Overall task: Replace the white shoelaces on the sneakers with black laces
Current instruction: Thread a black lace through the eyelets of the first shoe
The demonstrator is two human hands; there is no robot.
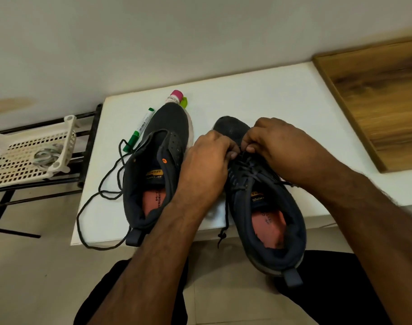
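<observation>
Both hands met over the forefoot of the right-hand sneaker (263,198), the left hand (208,158) and right hand (274,141) each pinching the black lace (243,170) near the lowest eyelets with curled fingertips. The knuckles hid the eyelets being worked, so the lace's exact path there could not be made out. That sneaker lay on the white table (259,102), toe pointing away from the person, its heel overhanging the near edge, one lace end dangling below. The left-hand sneaker (158,165) lay parallel, toe also away, a loose black lace (99,191) trailing off its left side. A green marker (139,130) rested just beside it; a pink-capped bottle (175,97) stood largely hidden behind its toe. A white basket (29,156) sat on a black rack at left.
</observation>
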